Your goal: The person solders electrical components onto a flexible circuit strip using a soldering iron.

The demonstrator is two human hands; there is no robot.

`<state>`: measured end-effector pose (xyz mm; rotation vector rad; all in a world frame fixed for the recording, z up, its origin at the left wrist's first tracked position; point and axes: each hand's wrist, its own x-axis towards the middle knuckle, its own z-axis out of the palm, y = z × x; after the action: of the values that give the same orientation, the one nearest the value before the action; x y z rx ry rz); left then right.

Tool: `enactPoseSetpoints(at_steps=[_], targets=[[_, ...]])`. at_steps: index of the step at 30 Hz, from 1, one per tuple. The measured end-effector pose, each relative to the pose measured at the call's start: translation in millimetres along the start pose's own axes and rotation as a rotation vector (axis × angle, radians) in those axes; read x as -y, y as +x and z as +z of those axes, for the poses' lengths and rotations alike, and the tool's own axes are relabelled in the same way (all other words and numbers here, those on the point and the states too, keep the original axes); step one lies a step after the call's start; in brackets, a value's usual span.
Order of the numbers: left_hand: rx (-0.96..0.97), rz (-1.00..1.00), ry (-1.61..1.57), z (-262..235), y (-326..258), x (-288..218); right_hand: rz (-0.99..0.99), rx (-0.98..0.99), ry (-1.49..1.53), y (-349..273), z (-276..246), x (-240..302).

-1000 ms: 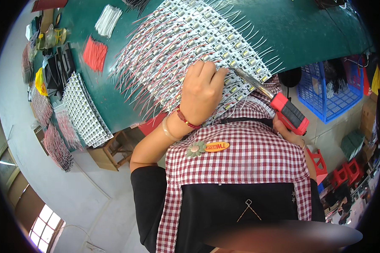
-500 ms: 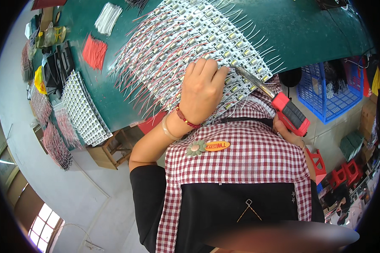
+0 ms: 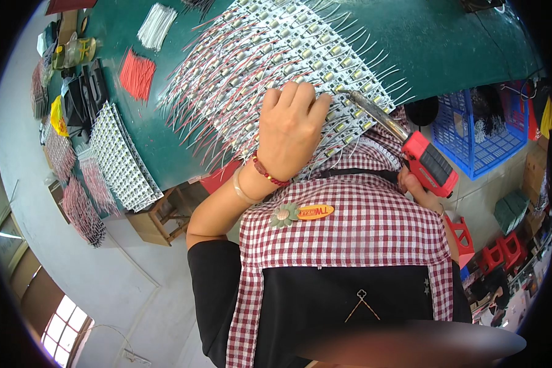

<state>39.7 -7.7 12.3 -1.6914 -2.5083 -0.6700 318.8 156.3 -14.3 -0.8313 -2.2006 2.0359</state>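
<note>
A white sheet of small circuit boards [image 3: 276, 52], bristling with thin red, black and white wires, lies over the near edge of the green table. My left hand [image 3: 290, 129] rests on it with the fingers curled down, closed; the fingertips and anything pinched in them are hidden. My right hand [image 3: 415, 186], partly hidden, grips a red and black soldering iron [image 3: 432, 165]. The iron's metal tip points left, just over the boards beside my left fingers.
On the green table [image 3: 435, 37] lie bundles of red wires [image 3: 137, 75] and white wires [image 3: 157, 27]. More board sheets [image 3: 119, 159] are stacked at the left edge. A blue plastic crate [image 3: 472, 153] and red stools [image 3: 503, 251] stand at the right.
The soldering iron and my right hand have shifted slightly right, so its tip is a little farther from my left fingers. My left hand has moved slightly left.
</note>
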Motion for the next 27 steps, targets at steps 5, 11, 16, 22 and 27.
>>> enactPoseSetpoints(at_steps=[5, 11, 16, 22, 27], targets=[[-0.012, -0.015, 0.032, -5.3, 0.4, 0.4, 0.030, -0.010, 0.132, -0.7, 0.6, -0.7], [-0.002, -0.076, 0.158, -47.4, -3.3, 1.1, 0.079, -0.022, 0.208, -4.7, -1.0, 5.2], [-0.137, -0.001, 0.005, -51.7, 0.0, -11.8, 0.114, 0.011, 0.334, -4.7, -0.7, 10.7], [-0.005, 0.054, -0.150, 2.9, -10.8, -12.9, 0.065, 0.028, 0.038, -9.0, -4.9, 2.5], [-0.072, 0.050, -0.126, 9.2, -13.5, -10.4, -0.065, 0.003, -0.153, -9.6, -0.8, 2.3]])
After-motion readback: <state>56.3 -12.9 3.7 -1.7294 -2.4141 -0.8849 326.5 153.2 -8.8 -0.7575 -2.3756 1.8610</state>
